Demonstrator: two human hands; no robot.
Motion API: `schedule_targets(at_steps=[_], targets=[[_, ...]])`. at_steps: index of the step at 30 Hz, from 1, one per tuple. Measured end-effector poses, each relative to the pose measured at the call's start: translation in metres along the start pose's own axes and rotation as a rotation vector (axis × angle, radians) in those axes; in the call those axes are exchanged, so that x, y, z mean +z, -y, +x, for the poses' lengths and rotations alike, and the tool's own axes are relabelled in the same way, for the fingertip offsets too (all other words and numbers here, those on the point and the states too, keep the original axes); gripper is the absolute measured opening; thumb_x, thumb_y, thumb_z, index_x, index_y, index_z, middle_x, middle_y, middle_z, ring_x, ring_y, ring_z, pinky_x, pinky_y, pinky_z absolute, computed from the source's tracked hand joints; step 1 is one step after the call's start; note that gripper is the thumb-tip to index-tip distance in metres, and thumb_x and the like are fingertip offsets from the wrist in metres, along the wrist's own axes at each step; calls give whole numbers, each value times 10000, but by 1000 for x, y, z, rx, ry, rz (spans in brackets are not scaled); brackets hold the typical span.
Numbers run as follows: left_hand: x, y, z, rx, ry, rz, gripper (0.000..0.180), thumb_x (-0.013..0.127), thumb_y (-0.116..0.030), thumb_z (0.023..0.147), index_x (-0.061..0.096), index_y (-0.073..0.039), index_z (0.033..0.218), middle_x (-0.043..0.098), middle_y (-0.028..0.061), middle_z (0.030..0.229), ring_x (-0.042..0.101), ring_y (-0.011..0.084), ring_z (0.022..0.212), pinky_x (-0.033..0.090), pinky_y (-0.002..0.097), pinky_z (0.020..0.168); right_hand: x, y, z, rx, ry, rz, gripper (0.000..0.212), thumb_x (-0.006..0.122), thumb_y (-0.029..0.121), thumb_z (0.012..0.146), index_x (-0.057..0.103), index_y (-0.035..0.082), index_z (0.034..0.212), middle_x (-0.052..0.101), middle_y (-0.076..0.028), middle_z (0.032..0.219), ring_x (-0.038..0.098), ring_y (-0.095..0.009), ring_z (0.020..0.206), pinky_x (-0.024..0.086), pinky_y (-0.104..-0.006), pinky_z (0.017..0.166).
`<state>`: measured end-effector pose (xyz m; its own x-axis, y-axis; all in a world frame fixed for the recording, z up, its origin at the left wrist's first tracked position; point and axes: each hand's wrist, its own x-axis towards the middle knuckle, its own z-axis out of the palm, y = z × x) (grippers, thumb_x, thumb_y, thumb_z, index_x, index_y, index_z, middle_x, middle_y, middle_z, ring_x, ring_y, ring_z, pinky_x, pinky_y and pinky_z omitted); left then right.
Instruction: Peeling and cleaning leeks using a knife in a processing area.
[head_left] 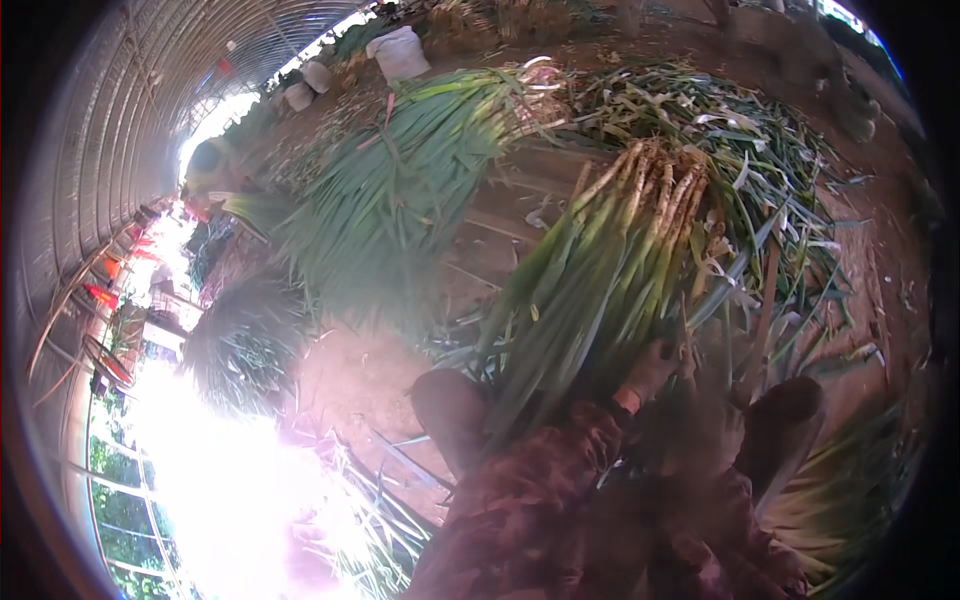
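A bundle of long green onions (590, 260) lies before me, its pale, soil-stained stalk ends pointing away and its green leaves fanning back toward my legs. My left hand (648, 376) reaches to the leaf end at the bundle's right side, beside a thin upright stalk. Its fingers are blurred and dim, so whether they grip anything does not show. A patterned reddish-brown sleeve (545, 462) covers the left arm. Of my right side, part of a sleeve (715, 540) shows low in the picture; I cannot make out the right hand in the dark blur.
Another large heap of green onions (400, 180) lies at the far left. Loose leaves and trimmings (765, 150) pile up at the right. A white sack (398, 54) stands at the back. Curved greenhouse ribs (120, 130) line the left, with strong glare below. My dark knees (450, 410) flank the bundle's leaves.
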<state>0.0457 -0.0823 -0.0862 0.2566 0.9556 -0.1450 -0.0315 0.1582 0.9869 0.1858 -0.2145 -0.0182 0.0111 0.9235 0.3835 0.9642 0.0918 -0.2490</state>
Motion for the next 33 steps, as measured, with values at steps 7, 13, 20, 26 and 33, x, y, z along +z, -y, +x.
schedule_targets(at_steps=[7,13,20,26,33], targets=[[16,-7,2,-52,62,166,392,653,-335,933,629,-23,1170,713,84,993,672,190,914,520,351,823,33,-10,10,57,313,144,347,588,197,937,544,62,1253,573,-138,1128,595,-285,1019,501,-372,875],[-3,79,13,290,-66,538,378,537,-363,956,606,-47,1151,663,154,1035,653,326,954,522,425,807,27,12,25,196,440,455,423,597,170,926,510,35,1317,561,-190,1227,618,-317,1048,514,-372,870],[10,-6,27,123,-117,388,407,644,-244,895,604,-1,1220,687,214,1049,670,307,942,505,423,861,-11,-30,38,596,367,724,515,607,138,914,471,3,1393,546,-251,1342,645,-354,1083,528,-371,865],[12,12,46,-10,36,270,554,654,-231,867,513,75,1307,606,262,1233,584,356,1175,435,413,999,-55,-36,-7,416,383,647,517,711,209,853,540,24,1305,675,-223,962,686,-378,933,527,-413,776],[23,24,30,-3,-81,183,495,687,-196,853,550,91,1232,622,258,1160,606,322,1091,445,393,964,-72,-11,-24,546,450,672,370,679,236,857,545,66,1158,662,-225,869,661,-427,817,518,-471,700]])
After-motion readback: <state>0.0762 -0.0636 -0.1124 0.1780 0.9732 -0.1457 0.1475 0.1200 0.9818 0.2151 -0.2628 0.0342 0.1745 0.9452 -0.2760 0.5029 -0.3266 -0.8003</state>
